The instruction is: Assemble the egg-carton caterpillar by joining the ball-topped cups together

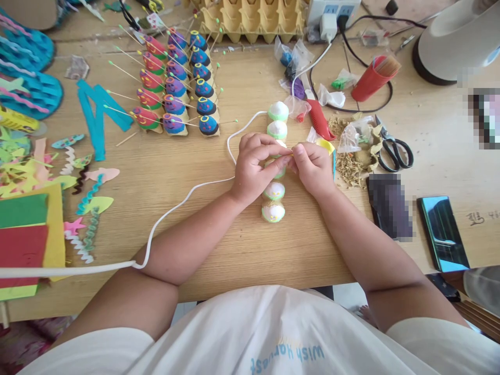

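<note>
My left hand and my right hand meet over a row of white caps with green rims. The fingertips of both are pinched together, nearly touching. Between them is something tiny and yellowish, too small to name. The hands partly hide the middle caps. Nearest me, two caps carry small yellow marks. A yellow piece lies just beyond my right hand.
Painted red, purple and blue cones with pins stand at the back left. A white cable crosses the table. Black scissors, a red cup and phones lie to the right, paper cutouts to the left.
</note>
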`<state>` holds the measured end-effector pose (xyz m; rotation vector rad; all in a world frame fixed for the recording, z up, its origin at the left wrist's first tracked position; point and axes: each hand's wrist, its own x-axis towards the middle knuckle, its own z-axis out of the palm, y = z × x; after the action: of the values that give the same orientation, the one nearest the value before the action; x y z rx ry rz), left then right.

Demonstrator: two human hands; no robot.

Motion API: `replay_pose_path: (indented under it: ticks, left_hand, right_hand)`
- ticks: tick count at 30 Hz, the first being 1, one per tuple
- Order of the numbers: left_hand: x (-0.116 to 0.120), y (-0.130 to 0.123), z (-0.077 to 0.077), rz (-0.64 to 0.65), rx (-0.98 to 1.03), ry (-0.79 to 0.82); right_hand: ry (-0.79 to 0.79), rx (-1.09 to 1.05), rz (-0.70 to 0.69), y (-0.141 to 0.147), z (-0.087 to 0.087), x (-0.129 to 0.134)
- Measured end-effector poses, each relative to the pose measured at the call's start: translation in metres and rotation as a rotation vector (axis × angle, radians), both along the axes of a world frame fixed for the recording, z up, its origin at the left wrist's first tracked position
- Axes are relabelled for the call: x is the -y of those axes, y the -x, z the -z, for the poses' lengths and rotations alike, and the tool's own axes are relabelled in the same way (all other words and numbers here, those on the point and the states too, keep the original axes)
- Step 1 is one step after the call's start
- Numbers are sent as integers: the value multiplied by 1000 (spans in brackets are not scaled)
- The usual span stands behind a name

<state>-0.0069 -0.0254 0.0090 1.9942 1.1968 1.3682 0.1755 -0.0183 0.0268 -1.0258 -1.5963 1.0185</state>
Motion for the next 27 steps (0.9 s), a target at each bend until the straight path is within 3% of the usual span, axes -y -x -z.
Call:
replay_pose_path:
  ticks: [13,21,27]
  left_hand:
    - [-2,-2,4,-35,69,-107]
    - [-1,-5,1,-51,254,67]
    - [-2,-5,3,-53,358,141]
  right_hand:
    - [58,-185,-68,2,3,-1]
    - [173,-382,64,4,6,-6]
    - [242,-448,71,0,10,-11]
